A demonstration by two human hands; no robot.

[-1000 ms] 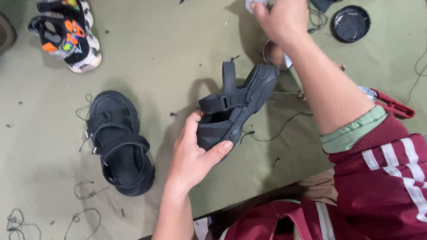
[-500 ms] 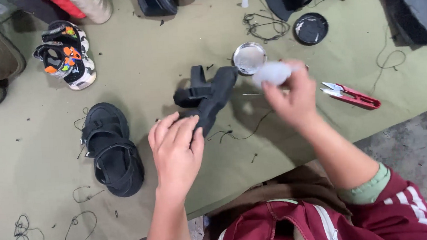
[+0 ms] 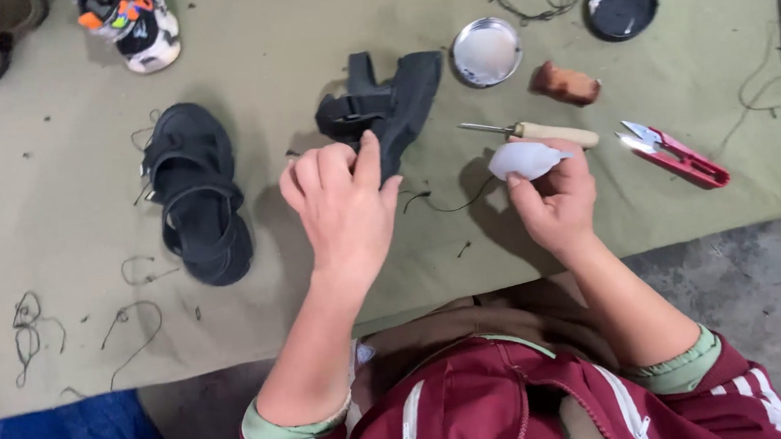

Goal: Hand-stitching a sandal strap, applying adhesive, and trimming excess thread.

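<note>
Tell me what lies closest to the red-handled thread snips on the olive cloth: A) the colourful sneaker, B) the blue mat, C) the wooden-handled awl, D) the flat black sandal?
C: the wooden-handled awl lies just left of the red-handled thread snips; the others are far across.

black strapped sandal (image 3: pixel 384 111) tipped on its side on olive tabletop (image 3: pixel 307 35), sole facing right, small white soft lump (image 3: pixel 522 160) pinched in fingers (image 3: pixel 541 170) just right of it

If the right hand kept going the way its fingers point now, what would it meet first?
Probably the wooden-handled awl. The right hand, holding a small white piece, points up and away across the olive cloth, and the awl lies just beyond it. Height above the cloth is unclear.
</note>
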